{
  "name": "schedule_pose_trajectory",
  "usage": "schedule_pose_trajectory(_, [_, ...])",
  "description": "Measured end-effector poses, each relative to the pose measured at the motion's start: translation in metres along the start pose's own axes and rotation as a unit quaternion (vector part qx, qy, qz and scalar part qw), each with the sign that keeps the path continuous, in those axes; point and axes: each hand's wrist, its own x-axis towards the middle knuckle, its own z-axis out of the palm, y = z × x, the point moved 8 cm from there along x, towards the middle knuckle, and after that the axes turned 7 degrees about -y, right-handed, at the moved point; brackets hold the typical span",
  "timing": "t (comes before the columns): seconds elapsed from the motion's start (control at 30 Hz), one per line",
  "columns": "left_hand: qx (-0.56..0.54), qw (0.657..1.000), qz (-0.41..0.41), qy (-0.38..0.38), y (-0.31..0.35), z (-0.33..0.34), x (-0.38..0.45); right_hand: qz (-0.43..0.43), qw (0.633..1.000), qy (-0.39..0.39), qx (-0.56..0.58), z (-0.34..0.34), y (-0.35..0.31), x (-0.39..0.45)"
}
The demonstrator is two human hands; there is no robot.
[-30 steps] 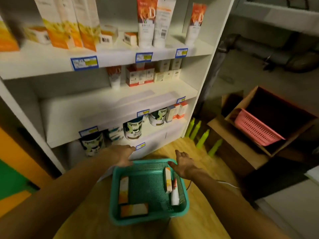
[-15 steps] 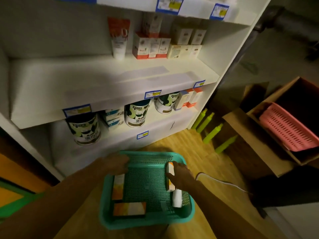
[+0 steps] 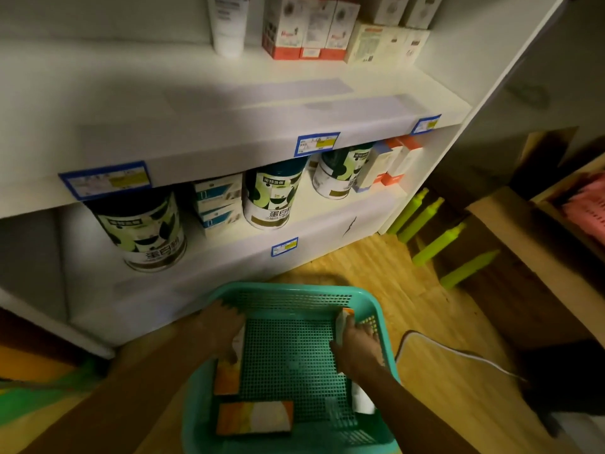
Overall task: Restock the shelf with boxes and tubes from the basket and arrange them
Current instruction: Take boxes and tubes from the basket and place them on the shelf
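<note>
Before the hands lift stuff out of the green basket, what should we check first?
1. Left hand on the box by the left wall: ok, touching; firm grip: cannot tell.
2. Right hand on the box by the right wall: ok, touching; firm grip: cannot tell.
3. Basket sits flat on the floor: ok.
4. Bare space on the middle shelf: ok.
5. Flat box and tube left behind: ok, nothing rests on them.

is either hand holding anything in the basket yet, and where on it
The left hand lies on the far end of an orange box; the right hand covers the box at the basket's right wall. Closed grips cannot be told.
</note>
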Motion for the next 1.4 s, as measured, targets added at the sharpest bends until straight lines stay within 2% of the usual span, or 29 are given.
schedule_pose_trajectory(0.1, [0.045, 0.999, -0.013, 0.008, 0.005, 0.006, 0.009, 0.041, 0.997, 0.026, -0.057, 0.004, 0.001, 0.006])
schedule_pose_trajectory(0.23, [0.036, 0.999, -0.016, 0.029, 0.004, 0.001, 0.015, 0.058, 0.996, 0.03, -0.066, 0.016, -0.002, 0.01])
schedule_pose_trajectory(0.33, [0.071, 0.99, -0.007, 0.125, 0.005, -0.015, 0.015, 0.05, 0.996, 0.073, -0.033, 0.015, -0.002, 0.009])
schedule_pose_trajectory(0.43, [0.04, 0.999, -0.013, -0.002, 0.006, 0.005, 0.02, 0.026, 0.993, 0.116, 0.029, 0.009, 0.0, 0.003])
schedule_pose_trajectory(0.5, [-0.025, 0.999, -0.008, -0.02, 0.008, 0.005, 0.018, 0.008, 0.99, 0.126, 0.059, 0.005, -0.001, 0.0])
schedule_pose_trajectory(0.6, [-0.143, 0.99, 0.017, 0.0, 0.011, -0.001, 0.009, -0.01, 0.973, 0.137, 0.184, -0.006, 0.001, -0.008])
schedule_pose_trajectory(0.67, [-0.187, 0.982, 0.012, 0.012, 0.011, -0.005, 0.002, -0.024, 0.946, 0.125, 0.298, -0.018, 0.001, -0.015])
schedule_pose_trajectory(0.73, [-0.213, 0.975, 0.016, 0.057, 0.014, -0.018, -0.011, -0.04, 0.918, 0.096, 0.384, -0.027, -0.001, -0.021])
schedule_pose_trajectory(0.87, [-0.303, 0.943, 0.036, 0.129, 0.016, -0.06, -0.047, -0.084, 0.873, 0.077, 0.473, -0.058, -0.006, -0.038])
schedule_pose_trajectory(0.93, [-0.315, 0.935, 0.045, 0.156, 0.019, -0.088, -0.073, -0.103, 0.864, 0.084, 0.485, -0.081, -0.012, -0.055])
schedule_pose_trajectory(1.0, [-0.286, 0.94, 0.024, 0.183, 0.018, -0.116, -0.101, -0.109, 0.855, 0.09, 0.498, -0.104, -0.015, -0.072])
schedule_pose_trajectory(1.23, [-0.185, 0.947, -0.043, 0.259, 0.009, -0.193, -0.221, -0.189, 0.863, 0.117, 0.453, -0.191, -0.048, -0.157])
schedule_pose_trajectory(1.4, [-0.154, 0.945, -0.014, 0.287, 0.006, -0.242, -0.329, -0.247, 0.881, 0.166, 0.368, -0.259, -0.072, -0.227])
